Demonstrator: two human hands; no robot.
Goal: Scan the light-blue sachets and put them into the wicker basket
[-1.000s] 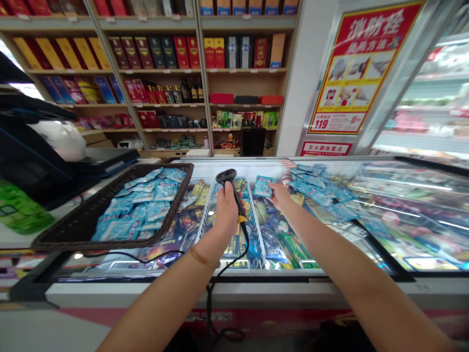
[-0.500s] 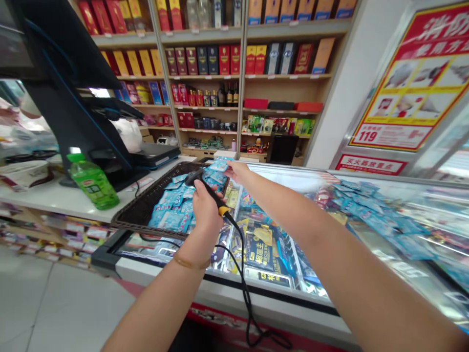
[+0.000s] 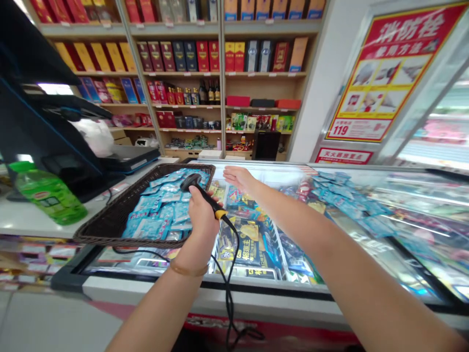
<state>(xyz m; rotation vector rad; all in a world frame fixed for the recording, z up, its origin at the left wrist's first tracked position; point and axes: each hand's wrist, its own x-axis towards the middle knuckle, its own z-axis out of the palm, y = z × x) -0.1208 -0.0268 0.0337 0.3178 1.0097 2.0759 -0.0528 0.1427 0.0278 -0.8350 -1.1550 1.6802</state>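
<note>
My left hand (image 3: pixel 205 212) is wrapped round the handle of a black corded barcode scanner (image 3: pixel 192 182), whose head points over a brown woven basket (image 3: pixel 93 237). Blue packets (image 3: pixel 161 208) lie heaped in that basket. To the right of the scanner, my right hand (image 3: pixel 239 179) hovers above the freezer's glass top (image 3: pixel 271 176), fingers stretched out and holding nothing. The scanner's black cable (image 3: pixel 238 239) hangs down over the freezer's front edge. More blue packets (image 3: pixel 344 198) are spread on the glass at the right.
A green drink bottle (image 3: pixel 49 193) stands on the white counter at left, beside a black checkout terminal (image 3: pixel 32 98). Shelves of boxed bottles (image 3: pixel 179 56) rise behind. A red and yellow poster (image 3: pixel 388 73) hangs at right.
My right hand has let go of a blue packet, which was over the basket's far right corner, and its fingers are now extended. The view has swung to the right.
</note>
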